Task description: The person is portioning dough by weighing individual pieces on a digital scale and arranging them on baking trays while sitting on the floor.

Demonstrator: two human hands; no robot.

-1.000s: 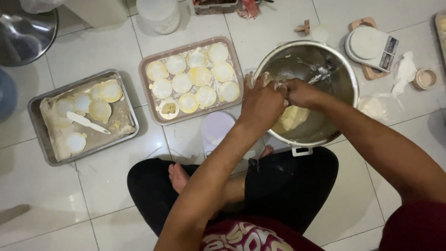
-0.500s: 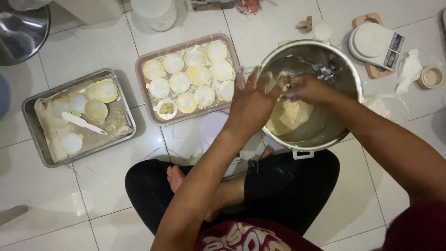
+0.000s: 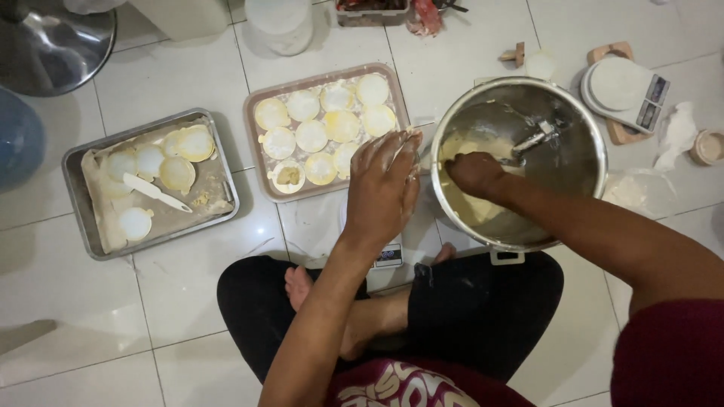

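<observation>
My left hand [image 3: 385, 188], dusted with flour, hovers palm down with fingers stretched over a small white scale [image 3: 388, 256] on the floor, just left of the steel mixing bowl [image 3: 597, 143]. Its palm is hidden, so any dough under it cannot be seen. My right hand [image 3: 471, 173] is inside the bowl, closed on the pale yellow dough [image 3: 467, 215]. A metal mixer hook [image 3: 539, 139] lies in the bowl behind it. The pink tray [image 3: 253, 154] of round dough discs [image 3: 313, 136] sits left of my left hand.
A grey metal tray [image 3: 73, 203] at left holds a few discs and a white spatula [image 3: 154, 192]. A round kitchen scale [image 3: 622, 87], plastic bag [image 3: 637, 188] and small cup [image 3: 709, 147] lie at right. A white container [image 3: 283, 26] and steel bowl [image 3: 45, 45] stand behind.
Both hands were together at the bowl's left rim. Now my left hand has drawn back left, out of the bowl and over the small scale, while my right hand reaches deeper into the dough.
</observation>
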